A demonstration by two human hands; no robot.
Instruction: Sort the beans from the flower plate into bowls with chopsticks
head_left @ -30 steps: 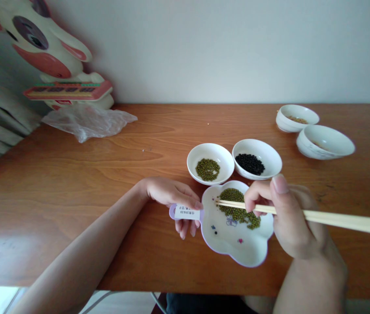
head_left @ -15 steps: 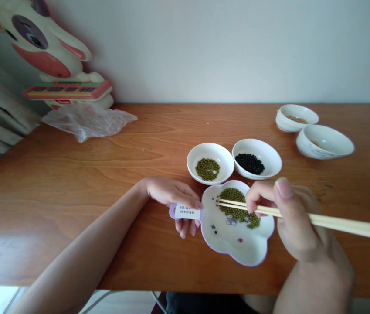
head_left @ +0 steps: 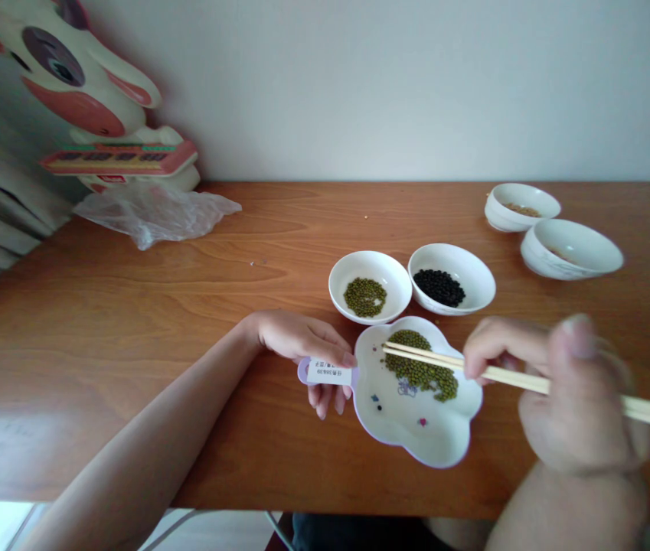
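Note:
My left hand (head_left: 316,352) grips the labelled lilac handle of a flower-shaped white plate (head_left: 439,444), its thumb on top and fingers below. Green mung beans (head_left: 416,363) lie heaped in the far part of that plate. A pair of pale chopsticks (head_left: 514,376) is held in my right hand (head_left: 566,390), to the right of the plate. Their tips are close together over the left side of the beans; whether a bean sits between them I cannot tell. The right hand is slightly blurred.
Behind the plate stand a white bowl of mung beans (head_left: 339,279) and a white bowl of black beans (head_left: 482,287). Two more white bowls are at the far right; the rear bowl (head_left: 500,214) holds tan bits. A plastic bag (head_left: 158,214) and cow toy (head_left: 123,99) are back left.
My right hand has moved to the right and sits farther back along the chopsticks. The chopstick tips have shifted slightly. My left hand and the plate stay put.

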